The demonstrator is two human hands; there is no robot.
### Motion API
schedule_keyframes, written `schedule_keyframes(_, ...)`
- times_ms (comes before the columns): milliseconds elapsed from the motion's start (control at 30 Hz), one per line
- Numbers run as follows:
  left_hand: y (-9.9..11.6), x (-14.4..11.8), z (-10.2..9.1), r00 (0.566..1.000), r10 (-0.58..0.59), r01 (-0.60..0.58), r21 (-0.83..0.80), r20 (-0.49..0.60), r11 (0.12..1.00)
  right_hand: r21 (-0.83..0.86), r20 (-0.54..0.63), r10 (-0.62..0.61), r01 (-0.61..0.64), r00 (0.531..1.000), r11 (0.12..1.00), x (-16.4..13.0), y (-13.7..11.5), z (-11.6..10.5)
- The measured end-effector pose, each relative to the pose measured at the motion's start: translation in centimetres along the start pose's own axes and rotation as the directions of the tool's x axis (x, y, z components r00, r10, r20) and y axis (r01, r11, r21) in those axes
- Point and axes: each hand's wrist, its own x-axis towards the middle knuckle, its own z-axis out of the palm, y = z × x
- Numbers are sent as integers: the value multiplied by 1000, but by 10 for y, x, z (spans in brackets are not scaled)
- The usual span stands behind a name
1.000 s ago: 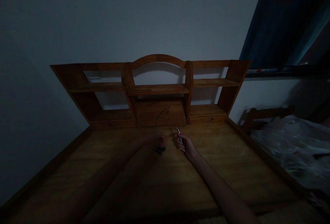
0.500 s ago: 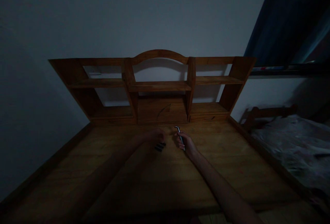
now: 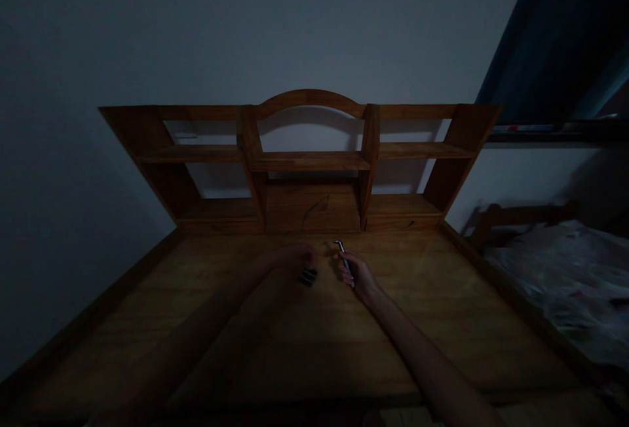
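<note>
My right hand [image 3: 358,272] is closed around a shiny L-shaped metal wrench [image 3: 346,264], its short bent end pointing up and left. Several small dark pieces [image 3: 307,276] lie side by side on the wooden desk [image 3: 275,361], left of the wrench. Just above them is my left hand [image 3: 297,255], dim and blurred. Its fingers look curled, but whether they grip anything is too dark to see.
A wooden shelf unit [image 3: 309,162] with an arched top stands along the back of the desk, against a pale wall [image 3: 275,21]. Clear plastic wrapping [image 3: 555,276] lies beyond the desk's right edge, near a dark curtain [image 3: 565,40].
The view has shifted slightly, so the shelf sits a little further right. My right hand keeps hold of the wrench, and my left hand stays close to the dark pieces.
</note>
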Motion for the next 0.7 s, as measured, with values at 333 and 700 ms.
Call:
schedule_keyframes(333,-1,5,7,1000,3,-3,-2,-4,1000,-31,-4,10,-10,1000,999,1,-1,-1)
schedule_keyframes(700,-26,12,10,999,-16,15,-23,-36,1000,-22,-6,1,-1,1000,1000,1,1,-2)
